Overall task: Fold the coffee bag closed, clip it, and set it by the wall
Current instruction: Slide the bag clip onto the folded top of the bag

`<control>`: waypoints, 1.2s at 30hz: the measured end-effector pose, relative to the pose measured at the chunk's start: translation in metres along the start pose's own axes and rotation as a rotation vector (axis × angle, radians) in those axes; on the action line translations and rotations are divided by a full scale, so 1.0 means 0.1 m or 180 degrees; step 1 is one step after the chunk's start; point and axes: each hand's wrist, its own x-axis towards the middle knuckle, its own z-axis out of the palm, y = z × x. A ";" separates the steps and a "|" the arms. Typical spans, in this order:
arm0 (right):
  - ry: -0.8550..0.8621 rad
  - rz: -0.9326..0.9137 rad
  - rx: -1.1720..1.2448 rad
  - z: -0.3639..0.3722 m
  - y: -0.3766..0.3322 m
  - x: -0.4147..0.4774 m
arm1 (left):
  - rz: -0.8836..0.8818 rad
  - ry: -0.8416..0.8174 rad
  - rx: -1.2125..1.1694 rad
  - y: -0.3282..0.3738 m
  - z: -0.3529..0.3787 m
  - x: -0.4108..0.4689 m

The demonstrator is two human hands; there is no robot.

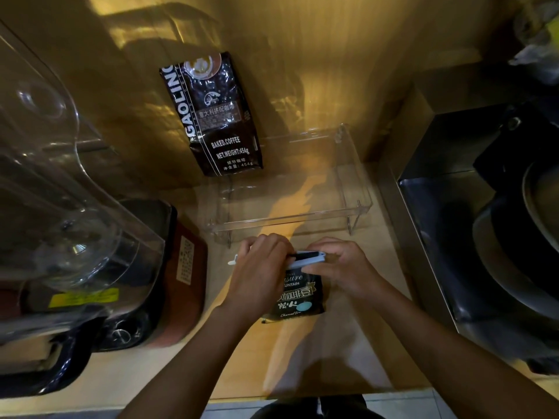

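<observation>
Near the front edge of the wooden surface (348, 352), seen from the head camera, one small coffee bag (298, 297) lies flat, well apart from the wall (302, 55). Left hand (260, 269) and right hand (340, 269) both grip one pale clip (308, 257) across the bag's folded top. If the clip closes crooked, the fold may spring open, I judge. One larger coffee bag (211, 116) already leans against the wall, beside one clear tray (290, 219).
</observation>
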 end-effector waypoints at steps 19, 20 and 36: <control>0.0204 -0.0224 -0.0109 0.02 0.04 0.04 | 0.0039 -0.0294 -0.0171 -0.03 -0.03 0.13; 0.0205 -0.0211 -0.0108 0.01 0.03 0.04 | 0.0028 -0.0343 -0.0177 -0.05 -0.05 0.13; 0.0107 0.0061 -0.0039 0.01 -0.02 0.05 | -0.0336 -0.0072 -0.0483 -0.03 0.00 0.10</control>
